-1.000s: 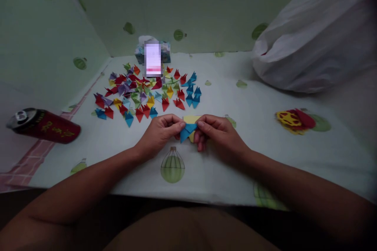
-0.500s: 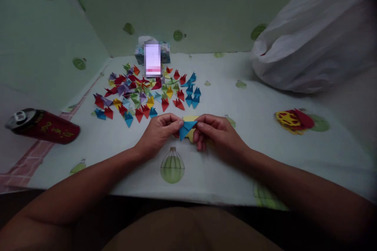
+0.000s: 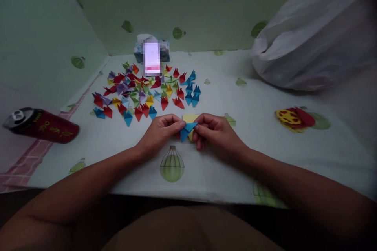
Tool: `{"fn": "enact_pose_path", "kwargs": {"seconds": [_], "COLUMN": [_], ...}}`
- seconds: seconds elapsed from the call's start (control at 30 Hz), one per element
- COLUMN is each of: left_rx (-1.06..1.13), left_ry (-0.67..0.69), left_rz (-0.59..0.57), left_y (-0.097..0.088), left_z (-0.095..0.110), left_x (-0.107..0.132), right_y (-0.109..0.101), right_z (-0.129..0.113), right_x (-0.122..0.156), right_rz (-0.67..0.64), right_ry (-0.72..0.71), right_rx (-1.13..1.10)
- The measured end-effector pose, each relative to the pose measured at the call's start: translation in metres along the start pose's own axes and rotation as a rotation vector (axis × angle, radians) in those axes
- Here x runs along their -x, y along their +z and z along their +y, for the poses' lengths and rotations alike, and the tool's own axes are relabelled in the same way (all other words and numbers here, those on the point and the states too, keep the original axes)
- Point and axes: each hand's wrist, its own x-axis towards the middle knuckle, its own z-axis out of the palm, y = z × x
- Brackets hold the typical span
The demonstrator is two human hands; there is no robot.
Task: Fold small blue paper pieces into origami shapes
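Observation:
A small blue folded paper (image 3: 187, 130) is pinched between my two hands above the table, its lower point hanging down. My left hand (image 3: 165, 129) grips its left corner between thumb and index finger. At its right corner, my right hand (image 3: 219, 131) does the same, the other fingers curled beneath. Yellow paper (image 3: 191, 118) lies behind the blue piece, partly hidden by it and by my fingers. Beyond my hands spreads a group of many-coloured folded paper cranes (image 3: 144, 110), in red, blue, yellow, green and purple.
A phone (image 3: 152, 57) with a lit screen leans on a tissue box (image 3: 165, 50) at the back. A red drink can (image 3: 44, 125) is at the left. On the right are a white plastic bag (image 3: 309, 43) and a red and yellow item (image 3: 294, 118).
The blue paper has shifted very slightly between my fingers. Both hands keep their hold, and the whole view has moved a little.

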Motion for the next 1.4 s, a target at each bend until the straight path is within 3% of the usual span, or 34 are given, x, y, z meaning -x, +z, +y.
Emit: {"fn": "enact_pose_path", "kwargs": {"seconds": [0.17,0.63,0.9,1.2,1.4], "left_rx": [0.024,0.007,0.05,0.209,0.196], "left_ry": [-0.06,0.007,-0.061,-0.085,-0.072], "left_rz": [0.016,0.069,0.099,0.116,0.136], "left_y": [0.005,0.006,0.01,0.017,0.018], "left_z": [0.001,-0.001,-0.002,-0.003,-0.002], "left_x": [0.002,0.004,0.004,0.005,0.005], "right_y": [0.004,0.011,0.013,0.015,0.016], "right_z": [0.002,0.006,0.011,0.011,0.012], "right_x": [0.001,0.001,0.0,0.0,0.0], "right_rz": [0.029,0.081,0.076,0.112,0.131], "right_ry": [-0.023,-0.033,-0.039,-0.065,-0.07], "right_rx": [0.023,-0.06,-0.091,-0.061,-0.048]}}
